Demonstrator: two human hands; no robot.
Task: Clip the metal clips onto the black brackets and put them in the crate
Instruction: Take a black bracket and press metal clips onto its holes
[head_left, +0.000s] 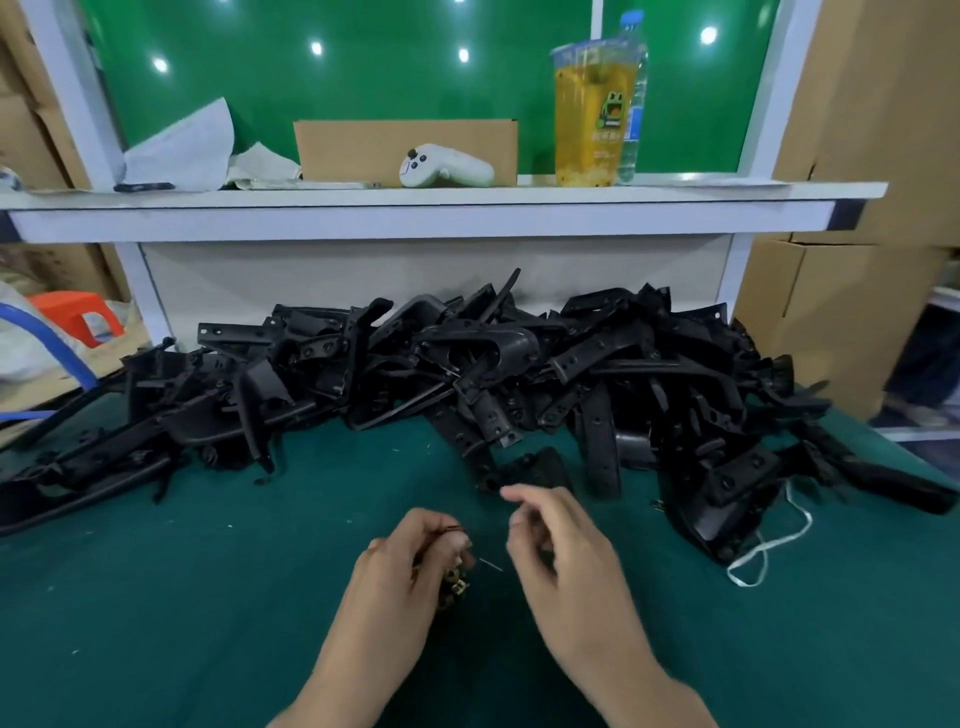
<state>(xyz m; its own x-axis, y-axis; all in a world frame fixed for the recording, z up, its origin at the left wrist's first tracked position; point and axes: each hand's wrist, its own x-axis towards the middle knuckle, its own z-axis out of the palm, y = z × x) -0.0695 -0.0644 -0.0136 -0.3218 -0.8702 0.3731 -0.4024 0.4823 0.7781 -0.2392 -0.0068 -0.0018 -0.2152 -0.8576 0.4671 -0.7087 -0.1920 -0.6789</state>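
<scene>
The person's left hand is curled around a small bunch of metal clips, brassy and glinting, bunched low between thumb and fingers at the near middle of the green mat. The right hand hovers just to the right of it with its fingers loosely bent and the forefinger reaching away. It is blurred, and I cannot tell whether it pinches a clip or nothing at all.

Just beyond that forefinger lies a small black bracket, apart from the big heap of black brackets that runs across the far side of the table. No crate is in sight from here.

The step looks like taking one clip and one bracket. I would free a single clip from the bunch first, since springy metal pieces tend to snag on each other. Then I would take the loose bracket rather than tug at the tangled heap.

The brackets are dull moulded plastic, long and angled, with screw holes along their flat arms. The mat looks like felt, soft and napped, so parts should not slide. A white cord loops at the heap's right edge and could catch on a bracket.
</scene>
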